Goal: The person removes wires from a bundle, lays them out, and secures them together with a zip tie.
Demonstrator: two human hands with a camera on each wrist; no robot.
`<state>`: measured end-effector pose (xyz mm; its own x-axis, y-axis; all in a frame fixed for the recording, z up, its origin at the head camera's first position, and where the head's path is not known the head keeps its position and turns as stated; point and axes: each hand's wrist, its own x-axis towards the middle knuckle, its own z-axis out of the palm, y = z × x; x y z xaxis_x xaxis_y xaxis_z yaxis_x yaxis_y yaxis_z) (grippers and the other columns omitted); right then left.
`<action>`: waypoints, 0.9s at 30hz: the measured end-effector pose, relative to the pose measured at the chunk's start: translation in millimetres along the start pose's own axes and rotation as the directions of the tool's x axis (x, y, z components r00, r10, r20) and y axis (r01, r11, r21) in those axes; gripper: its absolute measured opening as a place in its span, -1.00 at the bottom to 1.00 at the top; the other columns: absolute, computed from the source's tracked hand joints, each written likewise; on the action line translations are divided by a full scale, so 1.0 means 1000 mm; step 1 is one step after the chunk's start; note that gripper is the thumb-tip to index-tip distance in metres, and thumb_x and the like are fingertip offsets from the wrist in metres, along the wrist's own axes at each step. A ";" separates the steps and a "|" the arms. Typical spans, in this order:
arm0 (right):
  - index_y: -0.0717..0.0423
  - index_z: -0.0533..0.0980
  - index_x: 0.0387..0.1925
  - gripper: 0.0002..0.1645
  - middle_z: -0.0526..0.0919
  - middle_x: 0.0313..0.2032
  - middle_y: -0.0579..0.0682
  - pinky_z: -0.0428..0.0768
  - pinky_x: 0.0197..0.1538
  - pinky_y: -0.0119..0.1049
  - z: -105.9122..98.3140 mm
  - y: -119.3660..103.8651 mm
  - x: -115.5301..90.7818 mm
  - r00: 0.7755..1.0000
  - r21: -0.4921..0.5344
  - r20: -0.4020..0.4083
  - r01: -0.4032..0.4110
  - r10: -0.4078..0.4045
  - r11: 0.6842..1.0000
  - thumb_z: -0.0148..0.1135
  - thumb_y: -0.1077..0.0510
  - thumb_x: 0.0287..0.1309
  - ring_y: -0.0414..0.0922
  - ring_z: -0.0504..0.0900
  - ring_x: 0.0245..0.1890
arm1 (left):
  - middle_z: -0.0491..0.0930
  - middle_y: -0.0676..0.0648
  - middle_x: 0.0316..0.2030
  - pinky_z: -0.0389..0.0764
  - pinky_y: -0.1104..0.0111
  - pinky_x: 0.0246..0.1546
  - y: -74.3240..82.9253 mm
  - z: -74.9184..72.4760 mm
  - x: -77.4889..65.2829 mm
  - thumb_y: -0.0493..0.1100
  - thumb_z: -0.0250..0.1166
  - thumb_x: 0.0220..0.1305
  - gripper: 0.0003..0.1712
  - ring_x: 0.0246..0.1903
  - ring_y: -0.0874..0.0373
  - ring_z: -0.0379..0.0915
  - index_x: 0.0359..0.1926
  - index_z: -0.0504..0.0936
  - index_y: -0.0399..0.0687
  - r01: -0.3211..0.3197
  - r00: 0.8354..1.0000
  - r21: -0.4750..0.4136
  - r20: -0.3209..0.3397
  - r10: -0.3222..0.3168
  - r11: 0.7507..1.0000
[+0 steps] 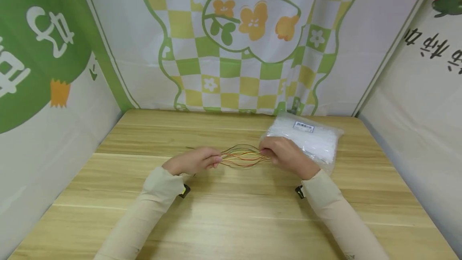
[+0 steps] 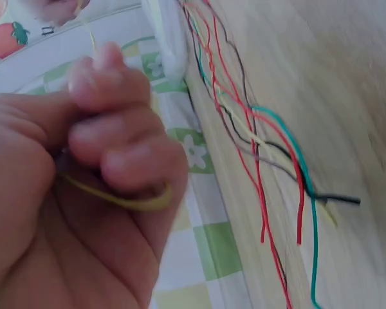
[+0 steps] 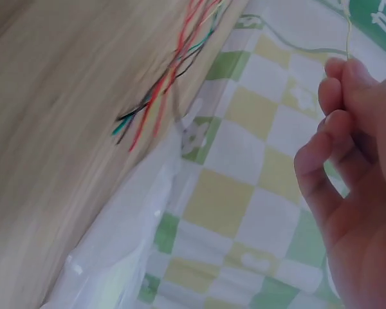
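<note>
Over the middle of the table, my left hand point(image 1: 196, 160) and right hand point(image 1: 285, 153) face each other with their fingers curled. A thin yellow wire point(image 3: 349, 42) is pinched between the right thumb and index finger. The left fingertips also pinch yellow wire, and a loop of it point(image 2: 132, 205) curves through the curled left fingers. Red, black, green and yellow wires point(image 2: 300, 206) lie loosely crossed on the tabletop beneath the hands. Their ends point(image 3: 138, 125) fan out near the plastic bag. From the head view, the wires span the gap between both hands.
A clear plastic bag point(image 1: 303, 135) of white contents, with a barcode label, lies behind the right hand at the table's back. The wooden table point(image 1: 231, 228) ends against a patterned cloth point(image 1: 238, 67). Printed cloth walls stand left and right.
</note>
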<state>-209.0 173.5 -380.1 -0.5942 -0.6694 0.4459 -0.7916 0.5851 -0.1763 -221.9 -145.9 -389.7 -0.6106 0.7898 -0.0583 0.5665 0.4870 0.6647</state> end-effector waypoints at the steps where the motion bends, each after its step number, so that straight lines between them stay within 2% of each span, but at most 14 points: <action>1: 0.06 0.63 -0.38 -0.81 0.68 -0.40 -0.12 0.66 -0.20 -0.21 0.000 0.003 -0.002 1.000 -0.015 0.015 0.006 -0.006 1.000 0.41 0.38 0.27 -0.20 0.62 -0.36 | 0.32 0.10 -0.52 0.33 0.49 -0.36 -0.001 -0.002 -0.002 -0.27 0.00 0.68 -0.64 -0.52 0.33 0.19 -0.40 0.43 -0.11 0.002 1.000 -0.003 -0.004 -0.002 1.000; 5: 0.06 0.66 -0.35 -0.82 0.73 -0.37 -0.13 0.69 -0.19 -0.21 0.003 0.010 -0.006 0.998 -0.058 0.046 0.038 -0.035 0.998 0.42 0.39 0.24 -0.18 0.69 -0.33 | 0.31 0.11 -0.56 0.33 0.49 -0.38 -0.004 -0.007 -0.007 -0.26 0.04 0.66 -0.62 -0.56 0.36 0.19 -0.44 0.42 -0.10 -0.038 0.999 0.035 0.007 0.038 0.999; 8: 0.06 0.65 -0.37 -0.82 0.69 -0.40 -0.16 0.64 -0.26 -0.25 0.002 0.014 -0.007 0.998 -0.060 0.052 0.034 -0.031 0.998 0.42 0.37 0.26 -0.22 0.61 -0.39 | 0.36 0.09 -0.58 0.39 0.48 -0.44 -0.006 -0.009 -0.012 -0.28 0.07 0.65 -0.62 -0.59 0.37 0.24 -0.45 0.44 -0.10 -0.051 0.999 0.059 0.017 0.050 0.997; 12: 0.07 0.57 -0.44 -0.75 0.53 -0.49 -0.18 0.45 -0.34 -0.33 -0.003 0.020 -0.008 0.998 -0.033 0.066 -0.009 0.011 0.999 0.37 0.41 0.30 -0.26 0.39 -0.46 | 0.40 0.12 -0.60 0.43 0.50 -0.50 -0.011 -0.011 -0.021 -0.29 0.09 0.63 -0.63 -0.64 0.39 0.28 -0.46 0.46 -0.09 -0.022 0.999 0.070 0.026 0.020 0.997; 15: 0.07 0.53 -0.46 -0.68 0.43 -0.50 -0.20 0.37 -0.33 -0.35 -0.005 0.024 -0.011 0.996 -0.020 0.076 -0.035 0.036 0.999 0.29 0.48 0.30 -0.26 0.32 -0.45 | 0.34 0.17 -0.62 0.40 0.51 -0.46 -0.015 -0.012 -0.027 -0.25 0.09 0.64 -0.61 -0.64 0.41 0.22 -0.47 0.45 -0.06 -0.008 1.000 0.083 0.020 0.007 0.997; 18: 0.05 0.53 -0.46 -0.67 0.42 -0.50 -0.22 0.36 -0.32 -0.36 -0.005 0.029 -0.012 0.995 -0.021 0.088 -0.036 0.038 0.999 0.24 0.48 0.33 -0.26 0.32 -0.45 | 0.28 0.22 -0.63 0.36 0.51 -0.39 -0.017 -0.014 -0.034 -0.19 0.07 0.67 -0.58 -0.62 0.43 0.16 -0.48 0.43 -0.03 -0.018 1.000 0.099 0.003 0.018 0.995; 24: 0.04 0.51 -0.50 -0.67 0.45 -0.53 -0.22 0.36 -0.37 -0.39 -0.002 0.036 -0.014 0.996 -0.029 0.082 -0.014 0.017 0.999 0.35 0.41 0.31 -0.29 0.32 -0.48 | 0.29 0.21 -0.56 0.33 0.50 -0.37 -0.023 -0.014 -0.046 -0.21 0.08 0.66 -0.61 -0.54 0.41 0.18 -0.45 0.45 -0.10 -0.027 0.999 0.035 -0.042 0.028 0.999; 27: 0.00 0.44 -0.54 -0.60 0.38 -0.54 -0.23 0.31 -0.38 -0.40 0.000 0.037 -0.015 0.993 -0.042 0.110 -0.030 0.035 0.999 0.28 0.45 0.32 -0.30 0.29 -0.48 | 0.32 0.18 -0.53 0.34 0.49 -0.36 -0.027 -0.014 -0.050 -0.23 0.11 0.64 -0.65 -0.51 0.38 0.20 -0.42 0.48 -0.15 -0.040 0.997 0.027 -0.060 0.041 0.999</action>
<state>-229.7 205.2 -393.3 -0.6335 -0.6948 0.3405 -0.7665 0.6239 -0.1528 -213.9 -203.7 -394.2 -0.6191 0.7852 0.0142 0.6052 0.4654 0.6459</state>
